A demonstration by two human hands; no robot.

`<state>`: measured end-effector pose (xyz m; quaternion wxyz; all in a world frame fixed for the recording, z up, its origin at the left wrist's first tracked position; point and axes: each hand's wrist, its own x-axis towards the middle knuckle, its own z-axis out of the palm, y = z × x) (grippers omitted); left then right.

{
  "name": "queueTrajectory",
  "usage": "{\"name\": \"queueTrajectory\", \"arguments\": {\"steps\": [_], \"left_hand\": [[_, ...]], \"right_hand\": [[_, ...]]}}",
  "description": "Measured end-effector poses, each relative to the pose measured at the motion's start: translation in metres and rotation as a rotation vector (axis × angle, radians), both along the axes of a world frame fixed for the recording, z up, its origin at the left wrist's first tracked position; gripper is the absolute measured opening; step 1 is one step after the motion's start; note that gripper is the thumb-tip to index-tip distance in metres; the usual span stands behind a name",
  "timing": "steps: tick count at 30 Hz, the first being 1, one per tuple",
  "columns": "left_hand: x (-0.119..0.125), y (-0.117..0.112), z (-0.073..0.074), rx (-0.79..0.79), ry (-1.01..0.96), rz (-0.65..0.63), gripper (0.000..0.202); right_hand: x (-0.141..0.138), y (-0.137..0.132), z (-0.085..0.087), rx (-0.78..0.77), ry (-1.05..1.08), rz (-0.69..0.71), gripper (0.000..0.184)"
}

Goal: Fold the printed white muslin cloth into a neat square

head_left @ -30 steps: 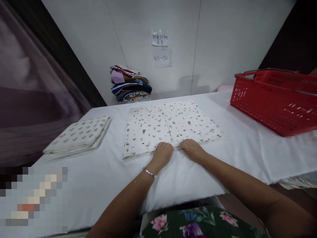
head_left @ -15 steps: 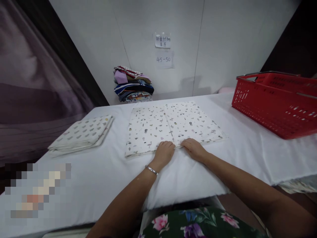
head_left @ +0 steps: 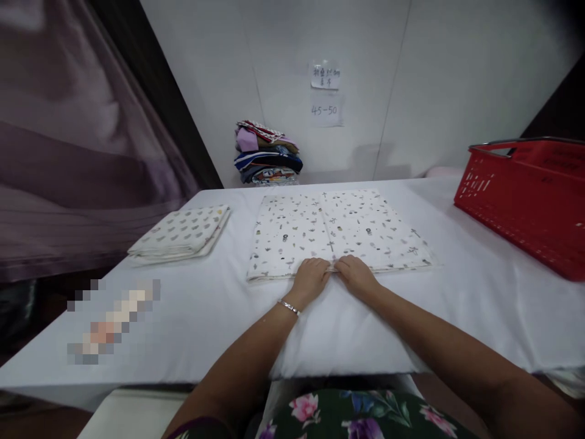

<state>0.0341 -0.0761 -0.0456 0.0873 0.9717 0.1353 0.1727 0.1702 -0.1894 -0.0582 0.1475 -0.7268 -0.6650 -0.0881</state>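
Nearest, below the hands, is the wearer's floral garment (head_left: 361, 408), at the edge of a white-covered table (head_left: 219, 305). The left hand (head_left: 311, 277), a bracelet (head_left: 289, 306) at its wrist, and the right hand (head_left: 356, 277) rest on the near edge of the printed cloth (head_left: 336, 228). The gap between them has narrowed over the last second, and their fingertips now almost meet at the middle of that edge, beside the crease; this looks like gathering or evening out the edge there. The fingers bend over the fabric, but the thumbs are hidden, so I cannot tell whether either hand pinches it or only presses. The cloth lies flat in layers just beyond both hands, its outline much as it was; the shift of the whole scene comes from the camera turning. Left of the left hand sits a folded cloth (head_left: 183, 231) with a grey print. Well to the right of the right hand stands a red basket (head_left: 516, 207); its inside is hidden behind the wall, so its contents cannot be told. Farthest beyond the hands, a stack of folded fabrics (head_left: 267, 155) stands before the wall.
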Motion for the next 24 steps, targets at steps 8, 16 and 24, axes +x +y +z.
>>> {"name": "queueTrajectory", "arguments": {"steps": [8,16,24], "left_hand": [[-0.045,0.031,0.005,-0.139,-0.058,0.034,0.008],[-0.048,0.032,0.005,-0.168,-0.067,0.067,0.018],[-0.049,0.029,-0.003,-0.050,-0.144,0.042,0.024]], "right_hand": [[0.006,-0.003,-0.007,0.073,0.074,0.027,0.018],[0.008,-0.003,-0.008,0.097,0.113,0.049,0.020],[0.008,-0.004,-0.009,0.113,0.141,0.056,0.018]]}}
